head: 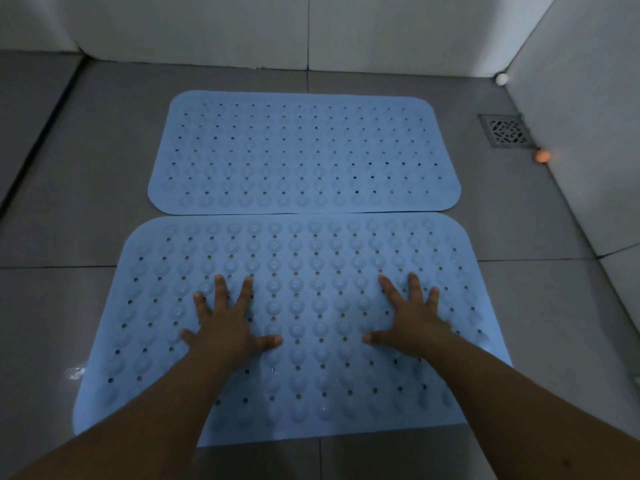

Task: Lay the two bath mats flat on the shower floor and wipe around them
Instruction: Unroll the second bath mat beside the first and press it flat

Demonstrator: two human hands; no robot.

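Observation:
Two light blue rubber bath mats with holes and round bumps lie flat on the grey tiled shower floor, long edges almost touching. The far mat [304,154] has nothing on it. On the near mat [311,393], my left hand [227,323] presses down left of centre with its fingers spread and straight. My right hand [410,322] presses down right of centre the same way. Neither hand holds anything.
A square metal floor drain [506,130] sits at the far right beside the white tiled wall [588,133]. A small orange object [542,156] lies near the drain. A small white round object [501,79] sits in the far right corner. A wet glint [74,373] shows left of the near mat.

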